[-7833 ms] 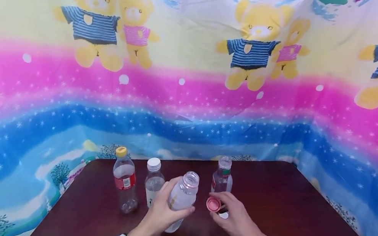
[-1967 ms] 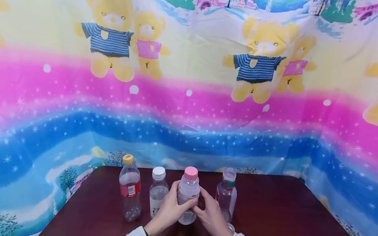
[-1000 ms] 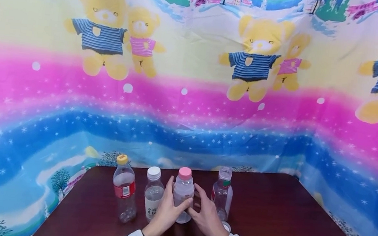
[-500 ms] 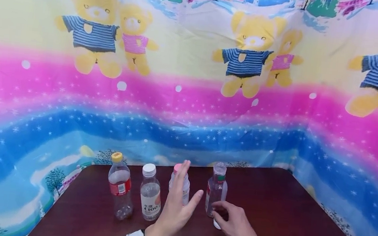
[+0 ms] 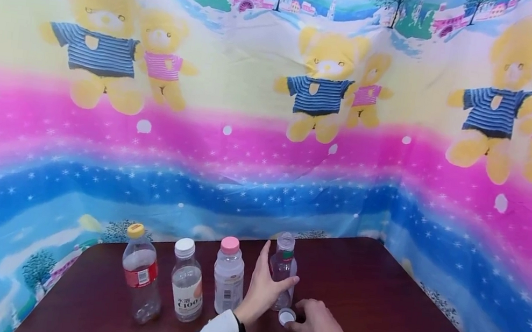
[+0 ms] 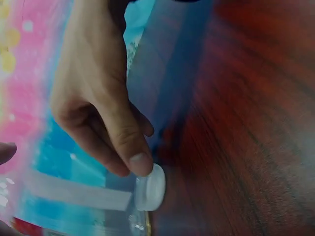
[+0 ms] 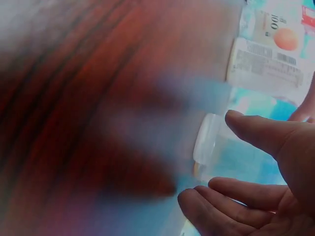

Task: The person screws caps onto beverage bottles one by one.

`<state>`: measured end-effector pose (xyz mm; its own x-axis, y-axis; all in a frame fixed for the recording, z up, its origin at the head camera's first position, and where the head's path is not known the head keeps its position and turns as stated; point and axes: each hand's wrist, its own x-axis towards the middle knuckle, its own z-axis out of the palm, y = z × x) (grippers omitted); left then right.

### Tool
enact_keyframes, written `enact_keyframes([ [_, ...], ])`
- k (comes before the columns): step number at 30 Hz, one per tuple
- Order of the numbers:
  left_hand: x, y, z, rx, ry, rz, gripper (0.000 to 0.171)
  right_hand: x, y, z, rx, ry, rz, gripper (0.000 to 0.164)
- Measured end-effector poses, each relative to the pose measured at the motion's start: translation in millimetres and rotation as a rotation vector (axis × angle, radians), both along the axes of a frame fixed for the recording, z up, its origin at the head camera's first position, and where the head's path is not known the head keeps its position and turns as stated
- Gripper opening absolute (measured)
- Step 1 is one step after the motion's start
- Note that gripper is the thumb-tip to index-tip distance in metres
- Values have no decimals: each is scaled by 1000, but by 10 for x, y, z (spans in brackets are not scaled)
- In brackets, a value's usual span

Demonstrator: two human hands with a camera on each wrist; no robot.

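An uncapped clear bottle point(image 5: 286, 268) stands upright on the dark wood table. My left hand point(image 5: 265, 285) is at its left side, fingers straight, thumb spread across its front; whether it touches the bottle is unclear. In front of the bottle lies a loose white cap point(image 5: 286, 317). My right hand point(image 5: 319, 326) reaches in from the right, and in the right wrist view its thumb and fingers are spread on either side of the cap point(image 7: 205, 138), apart from it. The left wrist view has the right hand point(image 6: 98, 98) above the cap point(image 6: 153, 188).
Left of the hands stand a pink-capped bottle point(image 5: 228, 281), a white-capped bottle point(image 5: 187, 287) with a C100 label, and a yellow-capped bottle point(image 5: 140, 272) with a red label. A printed bear curtain point(image 5: 244, 185) hangs behind the table.
The pink cap was put on its bottle, which both hands then released. My left hand moved right to the uncapped bottle; the right hand moved to the loose white cap. The view turned right.
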<state>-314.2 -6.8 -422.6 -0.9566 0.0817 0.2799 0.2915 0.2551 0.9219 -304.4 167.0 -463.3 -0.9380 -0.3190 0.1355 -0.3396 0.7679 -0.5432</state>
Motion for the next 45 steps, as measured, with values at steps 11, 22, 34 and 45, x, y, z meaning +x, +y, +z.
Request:
enact_keyframes([
  [11, -76, -93, -129, -7, -28, 44, 80, 14, -217, -32, 56, 91, 49, 31],
  [22, 45, -212, -91, -41, 38, 83, 71, -7, -13, 80, -85, -106, 135, 34],
  [34, 692, -635, 10, -210, 129, 112, 74, 97, 238, 274, -273, 48, 101, 52],
  [45, 1081, -1226, -69, -415, 83, 162, 75, 206, 96, 462, -370, 126, 212, 46],
])
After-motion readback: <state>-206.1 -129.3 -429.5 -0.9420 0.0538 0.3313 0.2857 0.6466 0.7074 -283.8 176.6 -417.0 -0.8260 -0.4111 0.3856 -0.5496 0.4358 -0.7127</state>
